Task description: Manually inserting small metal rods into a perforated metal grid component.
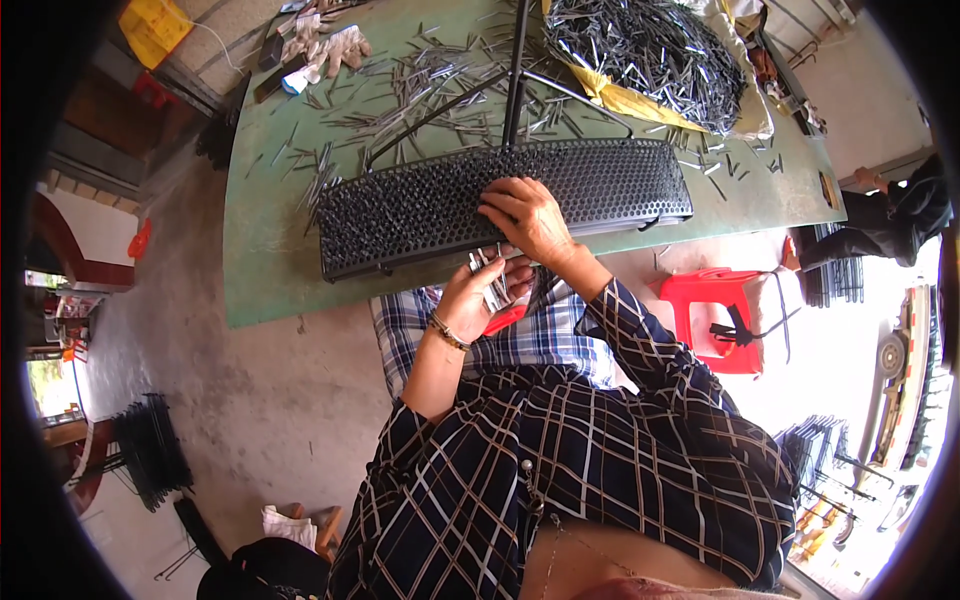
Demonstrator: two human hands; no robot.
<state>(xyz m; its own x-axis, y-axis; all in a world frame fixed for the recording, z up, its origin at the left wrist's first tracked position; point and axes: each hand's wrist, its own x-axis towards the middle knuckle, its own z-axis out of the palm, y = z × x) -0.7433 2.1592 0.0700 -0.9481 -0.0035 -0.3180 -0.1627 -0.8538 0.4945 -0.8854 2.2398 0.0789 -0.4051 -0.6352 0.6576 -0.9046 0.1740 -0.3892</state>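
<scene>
A long black perforated metal rack [610,180] lies across the near edge of the green table. Its left part looks packed with small dark pieces, while round holes show plainly toward the right. My right hand [535,225] rests at the rack's middle, fingers bent and drawn together over the holes; whatever they pinch is hidden. Just below the rack's front edge, my left hand [475,297] is palm up, closed around several short metal strips [492,290]. Similar loose strips [425,80] lie scattered behind the rack.
A heap of dark strips [650,60] fills a yellow-edged sack at the table's [260,285] far right. Work gloves [340,48] lie far left. Black rods rise behind the rack. A red stool [705,290] stands right, near another person's dark-clothed leg [850,240].
</scene>
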